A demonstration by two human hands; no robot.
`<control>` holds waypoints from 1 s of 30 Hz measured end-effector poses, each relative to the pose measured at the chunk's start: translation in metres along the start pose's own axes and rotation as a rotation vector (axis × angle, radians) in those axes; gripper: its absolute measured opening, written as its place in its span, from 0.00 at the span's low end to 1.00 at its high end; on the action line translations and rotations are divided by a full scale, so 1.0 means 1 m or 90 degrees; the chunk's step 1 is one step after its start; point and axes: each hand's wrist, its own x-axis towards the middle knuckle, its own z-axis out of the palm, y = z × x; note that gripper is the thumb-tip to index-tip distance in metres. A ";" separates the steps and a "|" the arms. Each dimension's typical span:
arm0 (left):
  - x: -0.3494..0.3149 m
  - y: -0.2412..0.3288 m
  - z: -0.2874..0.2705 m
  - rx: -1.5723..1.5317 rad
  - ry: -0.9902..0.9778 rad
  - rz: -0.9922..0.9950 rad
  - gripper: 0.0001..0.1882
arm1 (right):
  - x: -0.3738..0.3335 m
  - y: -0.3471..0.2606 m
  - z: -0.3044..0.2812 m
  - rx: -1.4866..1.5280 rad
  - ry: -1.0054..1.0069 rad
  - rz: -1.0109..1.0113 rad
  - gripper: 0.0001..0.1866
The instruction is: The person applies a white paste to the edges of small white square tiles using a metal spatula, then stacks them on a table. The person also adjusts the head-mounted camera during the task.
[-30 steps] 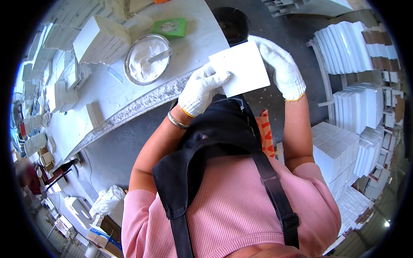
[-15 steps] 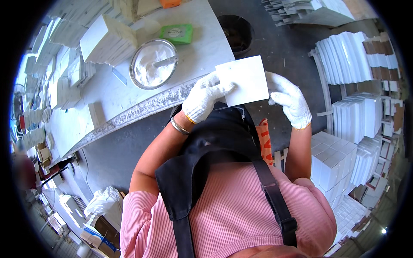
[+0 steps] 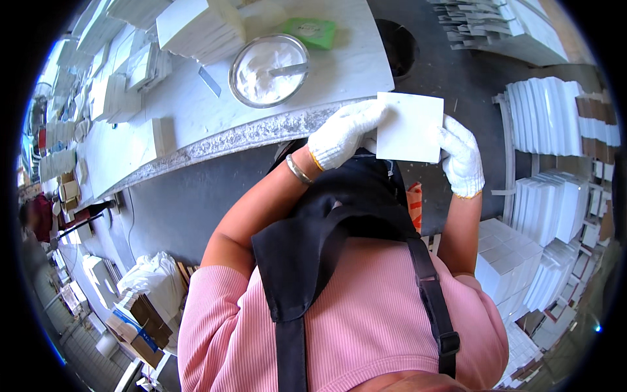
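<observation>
A square white tile (image 3: 410,128) is held up just past the front edge of the worktable, its flat face toward me. My left hand (image 3: 347,133), in a white knitted glove, grips the tile at its left edge. At the opposite edge my gloved right hand (image 3: 462,158) is closed on it, with fingertips over the face and part of the hand behind. A steel bowl (image 3: 240,91) of white paste rests on the table to the left. Lying in the paste is a flat metal scraper (image 3: 289,69).
The pale stone worktable (image 3: 196,124) has a rough front edge. On it are a tile stack (image 3: 196,29), a green packet (image 3: 310,32) and a small flat blade (image 3: 209,81). A black bucket (image 3: 397,49) stands beyond its right end. Stacked white slabs (image 3: 545,116) line the right side.
My right hand has come in from beside the tile and now grips its right edge. The tile sits straighter. My view has shifted, so the table appears higher and farther right.
</observation>
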 end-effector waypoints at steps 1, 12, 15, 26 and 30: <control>0.003 -0.001 -0.004 -0.025 0.002 -0.011 0.26 | 0.000 0.000 0.001 0.016 0.005 0.006 0.22; 0.019 0.002 -0.003 -0.081 0.008 -0.034 0.27 | 0.007 0.008 0.003 0.070 0.050 -0.042 0.25; 0.021 -0.009 -0.005 -0.119 0.020 -0.037 0.27 | 0.006 0.007 0.005 0.097 0.068 -0.040 0.26; 0.014 -0.016 -0.015 -0.122 -0.088 -0.037 0.22 | 0.006 0.006 0.002 0.083 0.089 -0.029 0.25; 0.015 -0.022 -0.020 -0.078 -0.103 -0.041 0.24 | 0.008 0.007 0.001 0.097 0.091 -0.022 0.23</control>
